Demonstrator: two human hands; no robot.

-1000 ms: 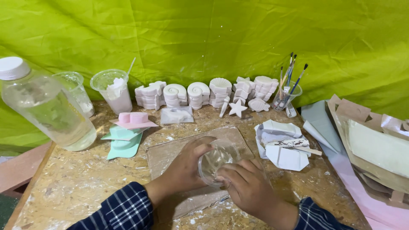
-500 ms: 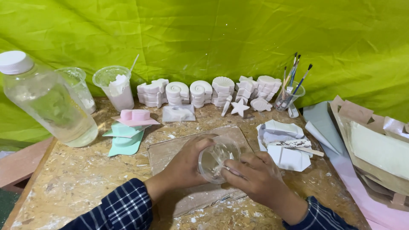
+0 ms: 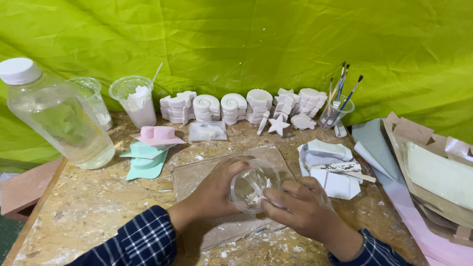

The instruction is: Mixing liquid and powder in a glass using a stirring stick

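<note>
The left hand (image 3: 217,189) gripped a small clear plastic cup (image 3: 253,184); the right hand (image 3: 300,209) pinched a thin white stick (image 3: 260,193) inside it.

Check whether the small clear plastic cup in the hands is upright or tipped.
Tipped: the small clear plastic cup lies sideways in the left hand, mouth facing the camera, white residue visible inside.

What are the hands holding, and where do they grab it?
The left hand grips a small clear cup around its side, tilted. The right hand touches its rim and seems to hold a thin stick inside; that part is unclear.
</note>
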